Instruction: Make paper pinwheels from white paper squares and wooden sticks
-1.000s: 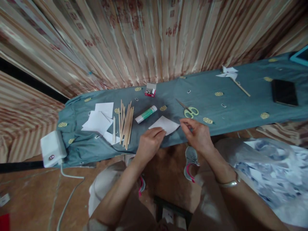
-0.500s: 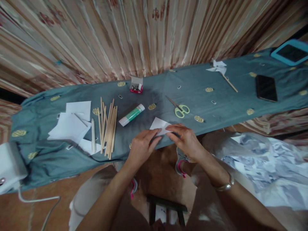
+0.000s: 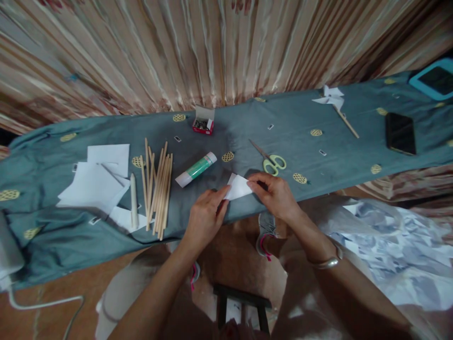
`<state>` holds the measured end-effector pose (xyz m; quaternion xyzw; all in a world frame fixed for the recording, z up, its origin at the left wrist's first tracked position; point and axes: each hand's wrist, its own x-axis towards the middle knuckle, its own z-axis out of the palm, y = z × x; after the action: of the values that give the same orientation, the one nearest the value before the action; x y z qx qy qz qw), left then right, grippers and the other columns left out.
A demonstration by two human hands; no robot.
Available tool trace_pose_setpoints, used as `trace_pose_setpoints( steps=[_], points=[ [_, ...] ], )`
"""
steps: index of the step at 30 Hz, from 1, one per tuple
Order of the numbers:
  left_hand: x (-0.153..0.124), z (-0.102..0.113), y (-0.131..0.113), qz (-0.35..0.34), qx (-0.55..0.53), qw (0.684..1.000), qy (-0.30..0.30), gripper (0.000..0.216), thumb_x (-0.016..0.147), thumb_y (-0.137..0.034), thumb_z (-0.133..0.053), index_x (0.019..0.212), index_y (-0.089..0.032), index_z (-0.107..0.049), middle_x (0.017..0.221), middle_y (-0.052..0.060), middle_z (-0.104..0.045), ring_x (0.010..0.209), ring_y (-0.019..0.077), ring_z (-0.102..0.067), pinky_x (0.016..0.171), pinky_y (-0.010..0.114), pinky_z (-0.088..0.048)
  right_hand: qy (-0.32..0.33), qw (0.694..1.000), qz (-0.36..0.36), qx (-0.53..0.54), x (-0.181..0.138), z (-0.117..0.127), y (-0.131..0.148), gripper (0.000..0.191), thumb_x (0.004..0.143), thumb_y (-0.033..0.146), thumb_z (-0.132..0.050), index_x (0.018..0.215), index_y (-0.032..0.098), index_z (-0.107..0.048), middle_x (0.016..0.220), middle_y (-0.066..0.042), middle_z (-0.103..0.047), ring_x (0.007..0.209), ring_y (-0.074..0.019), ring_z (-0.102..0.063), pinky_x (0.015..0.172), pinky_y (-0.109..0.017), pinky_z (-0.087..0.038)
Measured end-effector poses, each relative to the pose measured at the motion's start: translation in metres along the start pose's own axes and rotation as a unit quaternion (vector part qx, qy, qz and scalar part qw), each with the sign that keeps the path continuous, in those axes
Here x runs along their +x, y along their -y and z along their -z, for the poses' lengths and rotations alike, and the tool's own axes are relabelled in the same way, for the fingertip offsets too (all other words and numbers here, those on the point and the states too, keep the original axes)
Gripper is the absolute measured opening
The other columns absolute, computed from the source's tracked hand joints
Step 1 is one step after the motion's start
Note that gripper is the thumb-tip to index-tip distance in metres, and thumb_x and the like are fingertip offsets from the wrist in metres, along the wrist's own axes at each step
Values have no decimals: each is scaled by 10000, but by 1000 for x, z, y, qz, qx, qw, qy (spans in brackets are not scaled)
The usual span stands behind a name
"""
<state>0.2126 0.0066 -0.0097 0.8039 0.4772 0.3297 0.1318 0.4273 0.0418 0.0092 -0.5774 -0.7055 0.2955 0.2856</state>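
A small folded piece of white paper [image 3: 238, 187] is held between my two hands at the front edge of the cloth-covered table. My left hand [image 3: 208, 213] pinches its left corner between thumb and fingers. On the opposite side, my right hand [image 3: 275, 192] pinches the right corner. Just beyond the paper lie green-handled scissors [image 3: 274, 164], their blades pointing to the back left. A green and white glue stick [image 3: 196, 169] rests to the left of the paper. Farther back, a paper pinwheel [image 3: 331, 98] on a wooden stick lies on the cloth.
Several wooden sticks [image 3: 162, 193] lie left of the glue stick, beside a white pen-like tool [image 3: 133, 202] and white paper sheets [image 3: 92, 185]. A red box of small metal pieces [image 3: 203, 125] stands open at the back. At right are a black phone [image 3: 400, 133] and a blue-framed tablet [image 3: 433, 79].
The paper has changed from a shape with raised flaps to a flatter folded one. My hands have drawn slightly apart, each at one corner. The view has shifted a little.
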Motion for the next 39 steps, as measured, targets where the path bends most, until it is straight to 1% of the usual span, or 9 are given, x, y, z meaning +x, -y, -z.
trace_pose_setpoints(
  steps=[2,4,8,10,12,23,26,30,39],
  points=[
    [1,2,-2,-15,11,1000,1,275,970,-196,-521,1225,-153,-612,931,73,-725,820,194,-666,776,329,-576,-17,1000,19,-1,2,-2,-1,150,891,258,-580,852,219,-718,931,-42,-755,885,-200,-692,833,-321,-515],
    [2,3,-7,-24,38,999,-4,277,962,-187,-530,1225,-150,-611,1045,106,-721,922,223,-656,825,370,-575,-29,999,34,-6,3,-5,-2,139,885,239,-591,848,220,-723,989,-52,-754,954,-209,-689,895,-345,-510],
    [-3,-4,-21,-70,77,994,15,335,956,-143,-513,1285,-114,-569,1348,167,-623,1237,283,-563,1002,462,-515,-39,998,40,-14,6,-8,-1,119,876,211,-616,835,212,-727,982,-57,-751,945,-209,-686,888,-349,-517],
    [-8,-11,-27,-98,80,991,37,374,954,-100,-478,1324,-87,-532,1402,167,-593,1346,272,-496,1114,482,-437,-48,998,38,-19,7,-9,-1,101,867,203,-632,830,207,-727,992,-63,-750,960,-214,-685,890,-354,-520],
    [-13,-18,-31,-108,91,989,52,396,945,-75,-470,1338,-61,-514,1429,176,-571,1393,270,-459,1159,479,-396,-56,998,34,-26,7,-11,-1,85,855,193,-647,820,207,-724,998,-66,-749,968,-215,-684,892,-357,-523],
    [-16,-23,-28,-87,96,988,84,435,973,-153,-432,1390,-31,-461,1454,215,-537,1423,279,-439,1167,480,-406,-86,995,20,-48,8,-17,1,90,836,175,-630,773,217,-679,961,-72,-738,944,-222,-679,876,-375,-538],
    [-17,-24,-27,-84,94,988,92,452,971,-153,-433,1409,-40,-442,1469,216,-519,1438,278,-417,1172,497,-397,-90,994,21,-54,8,-18,2,105,833,171,-619,754,226,-661,927,-59,-735,907,-216,-674,885,-383,-531],
    [-16,-23,-28,-90,102,987,87,439,962,-139,-446,1385,-23,-462,1450,224,-536,1408,294,-458,1161,498,-413,-96,993,21,-63,8,-19,3,122,836,169,-610,735,231,-641,890,-48,-727,878,-211,-664,891,-383,-520],
    [-17,-25,-26,-89,100,986,95,440,962,-132,-447,1389,-28,-454,1454,235,-527,1422,296,-438,1148,513,-432,-91,992,25,-80,9,-20,4,128,849,173,-580,745,224,-634,900,-68,-716,898,-226,-643,865,-382,-518]
  ],
)
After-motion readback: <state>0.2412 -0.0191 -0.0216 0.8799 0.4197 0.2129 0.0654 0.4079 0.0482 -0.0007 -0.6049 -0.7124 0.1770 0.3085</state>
